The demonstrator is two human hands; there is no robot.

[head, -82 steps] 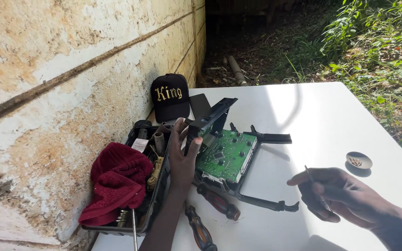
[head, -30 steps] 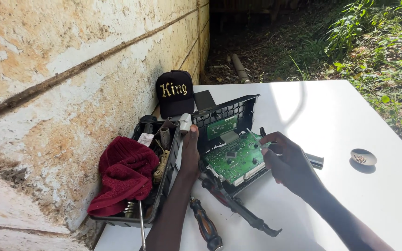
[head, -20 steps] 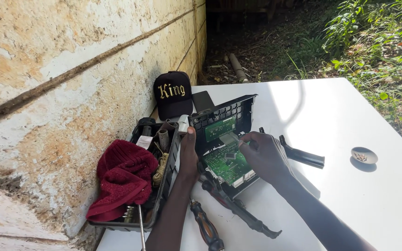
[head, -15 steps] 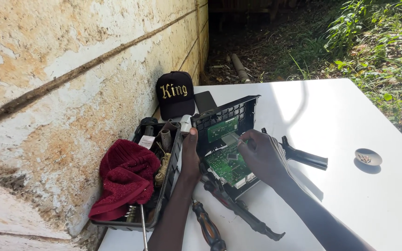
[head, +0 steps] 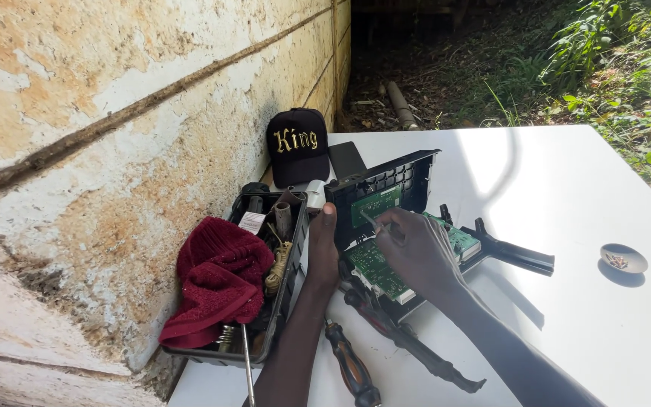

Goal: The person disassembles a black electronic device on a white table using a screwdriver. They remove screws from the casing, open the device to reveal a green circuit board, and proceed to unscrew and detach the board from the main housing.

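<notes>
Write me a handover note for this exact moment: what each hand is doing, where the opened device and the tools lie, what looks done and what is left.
Left hand: braces the edge of the opened black device housing, tilted up on the white table.
Right hand: pinches a thin metal tool, tip on the green circuit board.
Nearby: a screwdriver by the left forearm, a black toolbox holding a red cloth, a black cap, a small dish to the right.
Done: housing open, board exposed.
Left: board sits in the housing; detached black trim piece lies beside it.
</notes>
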